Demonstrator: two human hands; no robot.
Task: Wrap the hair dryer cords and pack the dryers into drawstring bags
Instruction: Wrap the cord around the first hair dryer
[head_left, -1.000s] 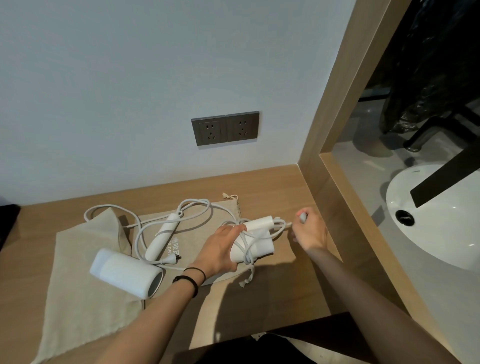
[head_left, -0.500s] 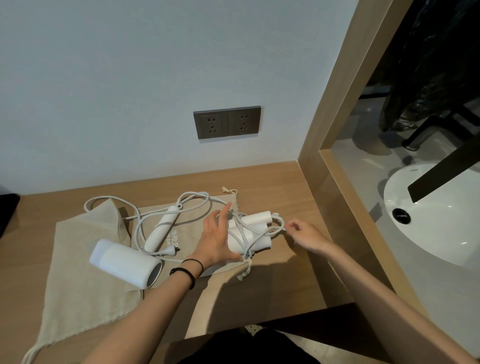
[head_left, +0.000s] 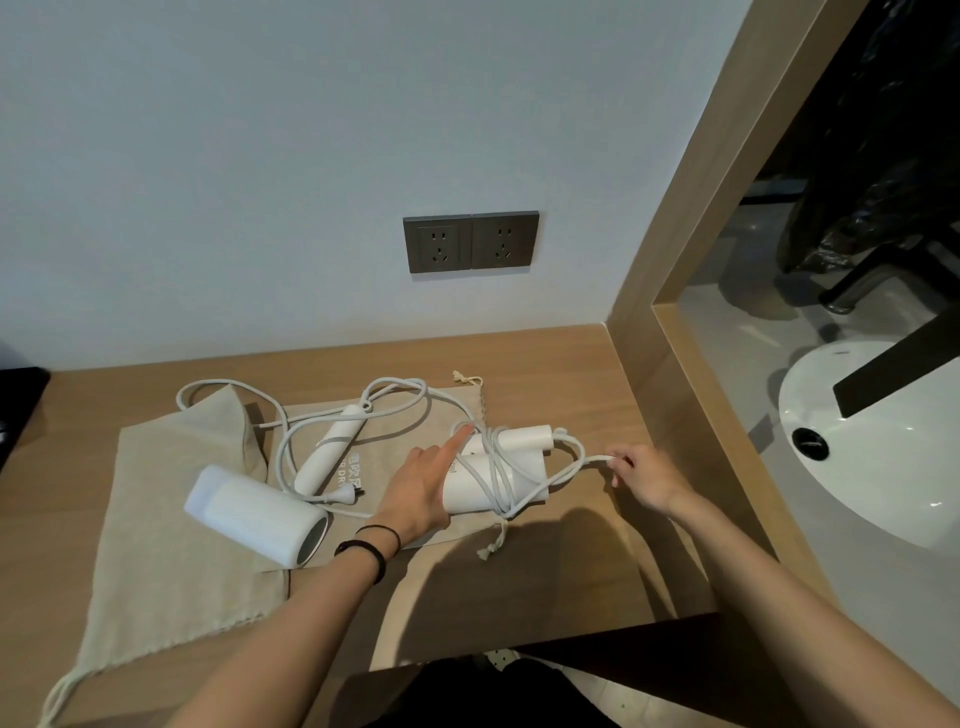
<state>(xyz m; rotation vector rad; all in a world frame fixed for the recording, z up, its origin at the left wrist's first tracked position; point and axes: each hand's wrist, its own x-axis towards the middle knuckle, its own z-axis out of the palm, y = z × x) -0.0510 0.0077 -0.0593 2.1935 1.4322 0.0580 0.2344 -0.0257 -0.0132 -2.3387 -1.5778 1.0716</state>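
Two white hair dryers lie on the wooden counter (head_left: 561, 566). The right dryer (head_left: 511, 475) is folded, with its cord (head_left: 563, 470) looped round the body. My left hand (head_left: 423, 491) rests on its left end, index finger stretched out along it. My right hand (head_left: 644, 478) pinches the cord's end just right of the dryer. The left dryer (head_left: 257, 512) lies unfolded, its loose cord (head_left: 395, 387) and plug (head_left: 349, 494) sprawled over a beige drawstring bag (head_left: 410, 421). A second beige bag (head_left: 166, 545) lies at the left.
A dark double wall socket (head_left: 470, 241) sits above the counter. A wooden frame (head_left: 685, 332) borders the counter on the right, with a white basin (head_left: 872, 452) beyond it. A black object (head_left: 18, 400) sits at the far left edge.
My left hand went from gripping the right dryer to lying flat on it with the index finger out. My right hand moved toward the dryer and now pinches the cord end lower down.
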